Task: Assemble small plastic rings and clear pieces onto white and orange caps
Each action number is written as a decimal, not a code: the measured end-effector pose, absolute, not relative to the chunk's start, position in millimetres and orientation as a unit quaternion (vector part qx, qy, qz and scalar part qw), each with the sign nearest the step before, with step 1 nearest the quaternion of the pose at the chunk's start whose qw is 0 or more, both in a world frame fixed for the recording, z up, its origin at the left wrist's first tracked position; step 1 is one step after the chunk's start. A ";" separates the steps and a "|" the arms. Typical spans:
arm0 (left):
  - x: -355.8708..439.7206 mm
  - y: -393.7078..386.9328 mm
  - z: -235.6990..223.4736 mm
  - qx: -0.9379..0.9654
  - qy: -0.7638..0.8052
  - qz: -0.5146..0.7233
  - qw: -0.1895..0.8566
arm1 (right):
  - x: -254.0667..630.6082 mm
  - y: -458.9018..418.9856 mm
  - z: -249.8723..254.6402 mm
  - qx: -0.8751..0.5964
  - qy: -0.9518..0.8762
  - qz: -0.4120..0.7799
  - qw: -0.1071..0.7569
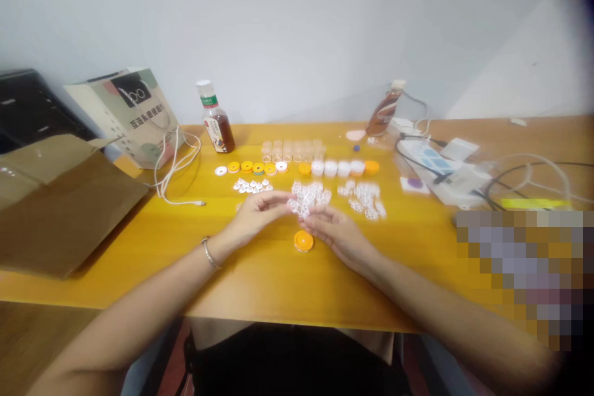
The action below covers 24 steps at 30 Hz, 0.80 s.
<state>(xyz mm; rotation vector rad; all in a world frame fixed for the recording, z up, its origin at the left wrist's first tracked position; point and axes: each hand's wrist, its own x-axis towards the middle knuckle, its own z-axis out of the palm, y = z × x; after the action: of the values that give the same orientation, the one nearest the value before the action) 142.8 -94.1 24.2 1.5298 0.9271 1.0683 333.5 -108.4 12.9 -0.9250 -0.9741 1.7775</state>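
My left hand [260,213] and my right hand [336,232] meet over the yellow table [260,278], fingertips together at a heap of small white plastic rings [310,195]. The fingers pinch at the heap; what they hold is too small to make out. An orange cap [303,241] lies on the table between my wrists. Behind the heap run a row of orange and white caps [297,167] and a cluster of small clear vials [292,150]. More white rings lie left [253,185] and right [364,198].
A brown drink bottle [218,124] and a paper bag [134,114] with a white cable [179,167] stand at the back left. Brown cardboard [60,204] covers the left edge. A tilted bottle [385,111], power strip [429,161] and cables [520,182] fill the right.
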 end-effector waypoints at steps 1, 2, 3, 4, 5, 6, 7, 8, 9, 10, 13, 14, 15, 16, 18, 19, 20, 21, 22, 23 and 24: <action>143.1 -95.1 25.3 0.642 0.381 0.441 0.498 | 333.6 -108.4 12.8 -0.372 -0.395 0.717 0.437; 143.4 -96.1 26.6 0.653 0.378 0.440 0.488 | 333.8 -108.4 12.7 -0.372 -0.399 0.718 0.432; 143.8 -97.3 28.0 0.666 0.375 0.437 0.474 | 334.0 -108.3 12.7 -0.371 -0.402 0.720 0.426; 144.0 -98.3 29.4 0.684 0.371 0.433 0.456 | 334.2 -108.3 12.9 -0.370 -0.405 0.723 0.421; 144.2 -99.2 30.8 0.704 0.366 0.427 0.434 | 334.4 -108.3 13.3 -0.367 -0.406 0.726 0.416; 144.2 -99.8 32.1 0.725 0.359 0.421 0.410 | 334.5 -108.4 13.9 -0.364 -0.406 0.731 0.411; 144.2 -100.1 33.2 0.746 0.351 0.413 0.387 | 334.6 -108.7 14.5 -0.360 -0.404 0.736 0.407; 144.0 -100.1 34.0 0.765 0.340 0.403 0.369 | 334.6 -109.0 15.2 -0.355 -0.403 0.740 0.404; 143.7 -99.9 34.7 0.781 0.329 0.394 0.356 | 334.6 -109.3 15.9 -0.351 -0.403 0.744 0.400; 143.4 -99.5 35.1 0.792 0.318 0.387 0.350 | 334.6 -109.7 16.5 -0.347 -0.406 0.747 0.396; 142.3 -98.0 36.2 0.807 0.298 0.372 0.348 | 334.5 -110.9 17.6 -0.338 -0.419 0.747 0.390; 142.0 -97.7 36.7 0.809 0.294 0.369 0.350 | 334.5 -111.2 17.7 -0.336 -0.421 0.747 0.390; 141.6 -97.4 37.2 0.810 0.292 0.367 0.352 | 334.5 -111.4 17.6 -0.335 -0.422 0.747 0.390; 141.3 -97.3 37.7 0.812 0.290 0.364 0.353 | 334.5 -111.5 17.5 -0.334 -0.421 0.747 0.392; 140.7 -96.9 38.5 0.815 0.289 0.358 0.353 | 334.4 -111.3 17.0 -0.333 -0.418 0.748 0.393; 140.5 -96.7 38.6 0.816 0.289 0.357 0.350 | 334.4 -111.1 16.8 -0.333 -0.415 0.750 0.393; 140.3 -96.4 38.4 0.818 0.288 0.355 0.348 | 334.5 -110.8 16.4 -0.333 -0.413 0.751 0.394; 140.2 -96.1 38.0 0.820 0.288 0.355 0.346 | 334.6 -110.4 16.1 -0.335 -0.410 0.751 0.394; 140.2 -95.8 37.4 0.821 0.287 0.356 0.343 | 334.7 -110.1 15.8 -0.337 -0.408 0.751 0.394; 140.1 -95.4 36.7 0.822 0.286 0.357 0.340 | 334.9 -109.7 15.5 -0.340 -0.406 0.751 0.394; 140.1 -95.1 35.9 0.823 0.284 0.358 0.337 | 335.0 -109.4 15.3 -0.342 -0.405 0.751 0.394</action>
<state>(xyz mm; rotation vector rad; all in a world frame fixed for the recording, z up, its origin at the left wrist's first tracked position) 140.1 -95.1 35.9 2.1459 0.7396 0.9319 335.0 -109.4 15.3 -0.8673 -1.0279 1.9050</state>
